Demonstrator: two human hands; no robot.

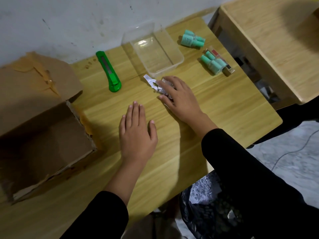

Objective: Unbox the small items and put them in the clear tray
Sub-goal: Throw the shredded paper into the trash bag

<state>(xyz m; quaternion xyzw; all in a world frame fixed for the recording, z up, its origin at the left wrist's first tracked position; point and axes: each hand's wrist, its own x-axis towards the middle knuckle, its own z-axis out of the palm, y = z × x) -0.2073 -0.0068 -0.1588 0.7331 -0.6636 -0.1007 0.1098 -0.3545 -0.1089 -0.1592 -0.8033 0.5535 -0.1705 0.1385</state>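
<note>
Mint-green cylinders are lying on their sides in two packed bundles on the table (224, 104), both outside the clear tray (172, 44). The far bundle (192, 38) is sitting just right of the tray's far end, and the near bundle (214, 63) is resting against a small clear case (228, 70) nearer the table's right edge. The far bundle's long axis is running roughly left to right, its narrower ends pointing right. The near bundle is slanting from far-left to near-right. The tray is standing upright, mouth up, with nothing showing inside it, and its long axis is running from the wall toward the person, angled to the right, which is probably keeping its opening within reach of both hands. The right hand (177, 95) is lying over a crumpled silvery wrapper (151, 82) just in front of the tray's near rim. Its fingers are bent onto the wrapper and its thumb is closing from the near side, apparently gathering this waste so that it is not obstructing the loading area. The left hand (136, 128) is resting palm down on the table with fingers straight and close together, holding nothing, and is likely bracing. The green utility knife (110, 73) is lying left of the tray, parked clear of the hands, and the opened cardboard box (43, 135) is standing at the left edge. Judging by this layout, unboxing is largely done and transfer into the tray is not yet begun
</note>
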